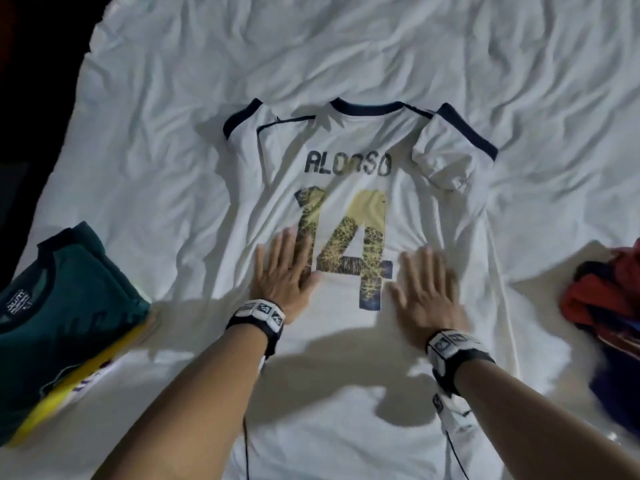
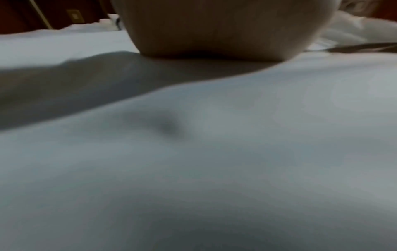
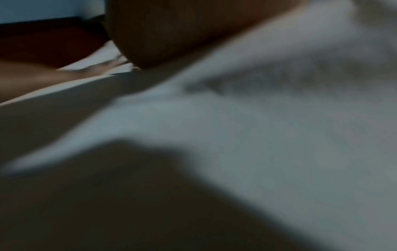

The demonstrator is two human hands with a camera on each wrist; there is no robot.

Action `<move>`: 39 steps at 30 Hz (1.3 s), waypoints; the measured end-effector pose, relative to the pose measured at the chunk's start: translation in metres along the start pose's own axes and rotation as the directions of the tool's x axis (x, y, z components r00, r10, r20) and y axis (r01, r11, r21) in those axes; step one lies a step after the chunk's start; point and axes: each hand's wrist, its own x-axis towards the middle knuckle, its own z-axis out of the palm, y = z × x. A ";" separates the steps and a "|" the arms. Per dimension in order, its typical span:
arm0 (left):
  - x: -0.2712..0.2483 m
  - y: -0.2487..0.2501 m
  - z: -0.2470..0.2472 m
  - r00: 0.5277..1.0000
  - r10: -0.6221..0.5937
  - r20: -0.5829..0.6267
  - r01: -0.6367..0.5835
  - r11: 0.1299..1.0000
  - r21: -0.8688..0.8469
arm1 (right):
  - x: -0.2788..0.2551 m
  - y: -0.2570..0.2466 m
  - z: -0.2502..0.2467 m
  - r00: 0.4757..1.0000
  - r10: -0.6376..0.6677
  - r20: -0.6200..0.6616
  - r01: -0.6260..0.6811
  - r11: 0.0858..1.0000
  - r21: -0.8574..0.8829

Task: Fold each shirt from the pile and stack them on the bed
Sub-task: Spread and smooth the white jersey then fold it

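Two hands, left hand (image 1: pixel 282 273) and right hand (image 1: pixel 427 289), fingers flat on white jersey (image 1: pixel 346 140) atop rumpled bed sheet (image 1: pixel 381 46); dark room.

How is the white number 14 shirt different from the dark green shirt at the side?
The white shirt lies spread out flat, back up, with both hands pressing on it: left hand, right hand. The green shirt is already folded and untouched. The white shirt lies straight on the bed sheet; the green shirt tops a stack, with a yellow layer beneath. The white shirt shows a name and number; the green shirt shows only a neck label. Both have dark collars.
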 end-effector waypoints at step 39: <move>0.173 0.188 -0.030 0.960 0.098 -0.262 -0.138 0.981 -0.138 | 0.220 0.136 -0.174 0.897 0.393 -0.202 -0.187 0.751 0.633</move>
